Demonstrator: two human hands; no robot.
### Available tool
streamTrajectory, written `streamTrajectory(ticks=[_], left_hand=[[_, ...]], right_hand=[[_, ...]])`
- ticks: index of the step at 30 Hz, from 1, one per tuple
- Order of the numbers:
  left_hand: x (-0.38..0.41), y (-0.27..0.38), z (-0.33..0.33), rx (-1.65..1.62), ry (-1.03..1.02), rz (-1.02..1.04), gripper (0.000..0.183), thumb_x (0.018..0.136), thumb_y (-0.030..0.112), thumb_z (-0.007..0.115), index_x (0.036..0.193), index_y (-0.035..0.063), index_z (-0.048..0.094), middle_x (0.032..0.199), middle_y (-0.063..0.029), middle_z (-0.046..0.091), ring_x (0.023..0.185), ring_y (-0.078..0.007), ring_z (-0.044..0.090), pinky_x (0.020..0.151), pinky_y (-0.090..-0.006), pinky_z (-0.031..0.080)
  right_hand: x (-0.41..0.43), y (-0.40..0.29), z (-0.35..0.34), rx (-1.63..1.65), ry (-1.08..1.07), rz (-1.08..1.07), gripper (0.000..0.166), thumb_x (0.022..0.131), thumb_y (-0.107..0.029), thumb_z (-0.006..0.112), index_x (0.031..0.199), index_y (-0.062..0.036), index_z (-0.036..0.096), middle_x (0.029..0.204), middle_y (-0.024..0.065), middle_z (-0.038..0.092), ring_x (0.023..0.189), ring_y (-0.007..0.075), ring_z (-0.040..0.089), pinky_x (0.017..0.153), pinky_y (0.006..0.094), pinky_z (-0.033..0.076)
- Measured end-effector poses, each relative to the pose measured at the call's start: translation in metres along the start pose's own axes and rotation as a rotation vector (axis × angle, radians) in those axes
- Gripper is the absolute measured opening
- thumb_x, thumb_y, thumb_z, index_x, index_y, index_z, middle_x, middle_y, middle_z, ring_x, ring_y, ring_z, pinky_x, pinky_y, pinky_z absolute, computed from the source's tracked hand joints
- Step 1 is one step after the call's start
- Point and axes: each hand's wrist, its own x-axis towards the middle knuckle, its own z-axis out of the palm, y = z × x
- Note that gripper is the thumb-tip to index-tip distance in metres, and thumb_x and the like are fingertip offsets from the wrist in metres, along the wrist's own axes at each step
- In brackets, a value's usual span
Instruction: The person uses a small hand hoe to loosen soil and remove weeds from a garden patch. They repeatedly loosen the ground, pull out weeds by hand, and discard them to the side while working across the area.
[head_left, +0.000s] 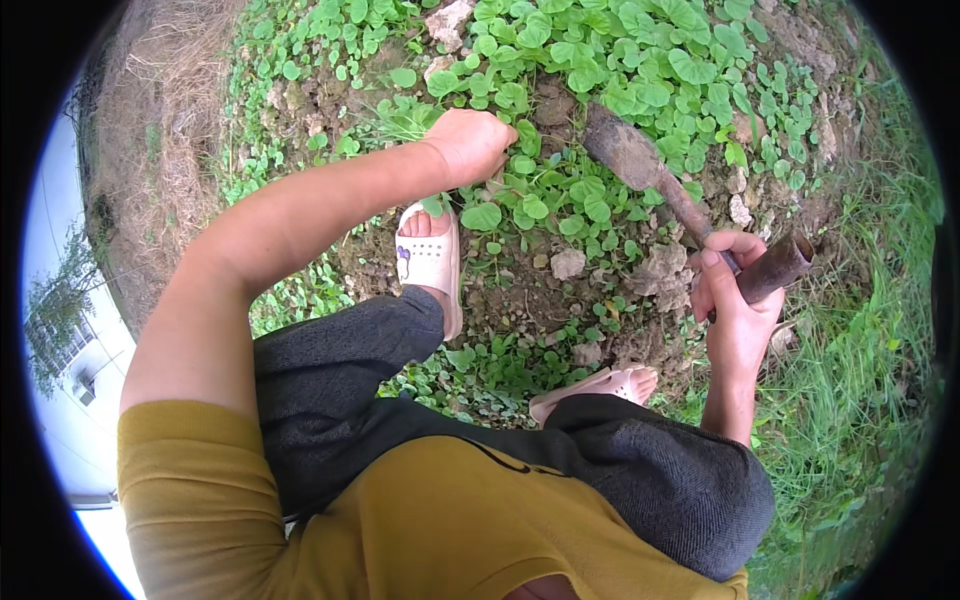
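My right hand (731, 281) grips a rusty metal hand trowel (682, 199) by its shank and thick tubular handle. The trowel's soil-caked blade (621, 146) points up and left, over low round-leaved green plants (596, 199). My left hand (472, 146) is curled among the leaves, left of the blade. Its fingertips face away from me and are partly hidden, so whether a stem is pinched there cannot be told. Blades of grass (405, 116) stick out just beside that wrist. A patch of bare brown soil (553, 109) shows between the hand and the blade.
My feet wear pale slide sandals, a left sandal (431, 259) and a right sandal (592, 390), set among the plants. Dry clods (664, 270) and a stone (568, 264) lie on the soil. Long grass (847, 375) grows at right; dry straw (176, 97) lies at upper left.
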Motion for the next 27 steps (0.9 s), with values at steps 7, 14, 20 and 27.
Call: streamTrajectory(ticks=[7,14,20,27], left_hand=[[-0.002,0.0,0.0,-0.011,-0.017,-0.031,0.012,0.073,0.012,0.056,0.083,0.0057,0.058,0.073,-0.0162,0.061,0.07,-0.0337,0.061,0.064,-0.0429,0.05],[-0.041,-0.033,-0.044,-0.181,-0.128,-0.087,0.023,0.085,0.026,0.053,0.09,0.0052,0.061,0.075,-0.0146,0.063,0.072,-0.027,0.062,0.07,-0.0385,0.051],[-0.05,-0.03,-0.045,-0.158,0.073,-0.064,0.029,0.087,0.032,0.054,0.084,0.0037,0.057,0.059,-0.0135,0.057,0.055,-0.023,0.058,0.062,-0.0375,0.049],[-0.045,0.005,-0.024,0.089,-0.424,0.114,0.057,0.074,0.006,0.051,0.13,0.0164,0.043,0.073,-0.0122,0.062,0.064,-0.026,0.062,0.059,-0.0377,0.05]], right_hand=[[-0.006,0.002,-0.004,0.024,0.003,-0.004,0.012,0.081,-0.002,0.058,0.093,-0.0004,0.056,0.067,0.0017,0.054,0.043,0.0053,0.044,0.039,0.0185,0.033],[-0.005,0.003,-0.008,0.106,0.009,-0.023,0.013,0.081,-0.001,0.058,0.093,0.0001,0.056,0.068,0.0037,0.055,0.042,0.0057,0.043,0.038,0.0187,0.033],[0.003,0.017,0.018,0.096,-0.162,0.025,0.012,0.081,-0.002,0.059,0.092,-0.0013,0.057,0.066,0.001,0.054,0.043,0.0047,0.044,0.037,0.0186,0.033],[-0.014,0.012,0.013,-0.206,-0.154,0.073,0.008,0.08,0.001,0.057,0.088,-0.0013,0.06,0.067,-0.0029,0.054,0.056,0.0028,0.048,0.05,0.0172,0.038]])
